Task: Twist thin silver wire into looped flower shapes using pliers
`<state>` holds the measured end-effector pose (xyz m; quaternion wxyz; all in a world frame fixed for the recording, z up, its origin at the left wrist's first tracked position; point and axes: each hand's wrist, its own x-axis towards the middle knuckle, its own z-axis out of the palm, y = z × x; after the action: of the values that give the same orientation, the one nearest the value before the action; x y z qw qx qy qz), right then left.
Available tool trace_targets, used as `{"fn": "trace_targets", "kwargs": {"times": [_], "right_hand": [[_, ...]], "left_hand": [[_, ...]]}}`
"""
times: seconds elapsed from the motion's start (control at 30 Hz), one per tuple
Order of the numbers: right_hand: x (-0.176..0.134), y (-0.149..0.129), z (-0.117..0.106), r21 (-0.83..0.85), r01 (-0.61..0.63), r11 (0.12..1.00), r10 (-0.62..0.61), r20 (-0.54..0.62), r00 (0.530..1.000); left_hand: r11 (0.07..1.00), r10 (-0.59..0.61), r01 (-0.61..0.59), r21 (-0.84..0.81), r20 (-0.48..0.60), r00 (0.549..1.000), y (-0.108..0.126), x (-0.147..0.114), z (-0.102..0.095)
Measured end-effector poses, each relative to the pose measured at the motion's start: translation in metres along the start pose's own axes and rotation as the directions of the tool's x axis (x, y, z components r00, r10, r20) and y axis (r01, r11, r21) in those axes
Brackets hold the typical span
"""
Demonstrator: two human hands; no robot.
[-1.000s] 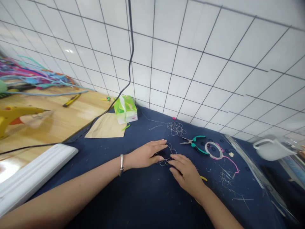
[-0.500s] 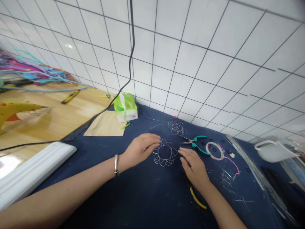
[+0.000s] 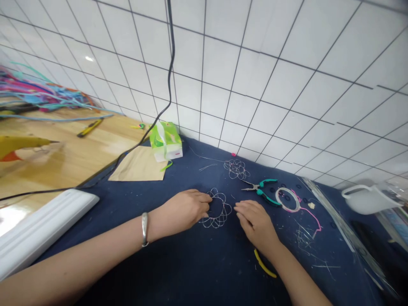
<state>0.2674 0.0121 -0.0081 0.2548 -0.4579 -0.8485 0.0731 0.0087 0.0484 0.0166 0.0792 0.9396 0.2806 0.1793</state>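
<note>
A ring of looped silver wire, a wire flower (image 3: 218,222), lies on the dark blue cloth between my hands. My left hand (image 3: 191,208), with a silver bangle at its wrist, has its fingers closed over the ring's left edge, hiding those loops. On the other side, my right hand (image 3: 255,221) rests just off the ring's right edge; its fingers are bent, the thumb stands a little apart, and nothing shows in them. Behind them lies a second, smaller wire flower (image 3: 236,169). Teal-handled needle-nose pliers (image 3: 263,189) lie beyond my right hand.
A white roll with pink cord (image 3: 287,199) and wire scraps (image 3: 304,238) lie to the right. A yellow handle (image 3: 264,264) shows below my right wrist. Tissues (image 3: 165,142), brown paper (image 3: 140,165) and a white power strip (image 3: 47,229) are left. A black cable (image 3: 170,72) hangs before the tiled wall.
My left hand has lowered and closed on the wire flower's left edge. The flower has shifted slightly left and toward me. My right hand has moved slightly left.
</note>
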Motion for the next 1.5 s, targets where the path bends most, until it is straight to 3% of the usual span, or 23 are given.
{"fn": "trace_targets", "kwargs": {"times": [0.1,0.2,0.47,0.67,0.77,0.97,1.1,1.2,1.37,1.5], "right_hand": [[0.001,0.003,-0.002,0.057,-0.057,0.997,0.061,-0.084,0.995],[0.002,0.005,-0.003,0.061,-0.093,0.994,0.099,-0.097,0.990],[0.013,0.015,-0.019,-0.091,-0.181,0.979,0.173,-0.084,0.981],[0.056,0.035,-0.031,-0.166,-0.300,0.939,0.297,-0.044,0.954],[0.088,0.047,-0.029,-0.198,-0.403,0.894,0.408,-0.012,0.913],[0.141,0.071,-0.013,-0.189,-0.608,0.771,0.631,0.091,0.771],[0.157,0.079,-0.001,-0.100,-0.669,0.736,0.676,0.144,0.722],[0.157,0.079,0.002,0.015,-0.685,0.728,0.674,0.166,0.720],[0.138,0.057,-0.013,0.320,-0.619,0.717,0.618,0.119,0.777],[0.106,0.016,-0.033,0.581,-0.475,0.661,0.561,0.038,0.827]], "left_hand": [[1.000,-0.010,0.010,-0.002,0.025,1.000,0.001,0.000,-0.007],[0.998,-0.061,0.060,0.028,0.046,0.997,0.004,0.003,-0.005],[0.998,-0.029,0.034,-0.057,0.089,0.996,0.002,0.001,0.033],[0.998,-0.014,0.018,-0.053,0.081,0.997,-0.002,-0.004,0.042],[0.998,-0.014,0.018,-0.053,0.075,0.997,0.001,-0.003,0.037],[0.989,-0.047,0.053,-0.139,0.044,0.998,0.005,0.000,0.020],[0.965,-0.124,0.102,-0.243,-0.075,0.990,0.003,0.004,0.014],[0.926,-0.234,0.171,-0.336,-0.159,0.959,-0.003,0.005,0.017],[0.809,-0.437,0.247,-0.533,-0.266,0.859,-0.014,0.005,0.023],[0.601,-0.554,0.232,-0.765,-0.189,0.811,-0.007,0.006,0.015]]}}
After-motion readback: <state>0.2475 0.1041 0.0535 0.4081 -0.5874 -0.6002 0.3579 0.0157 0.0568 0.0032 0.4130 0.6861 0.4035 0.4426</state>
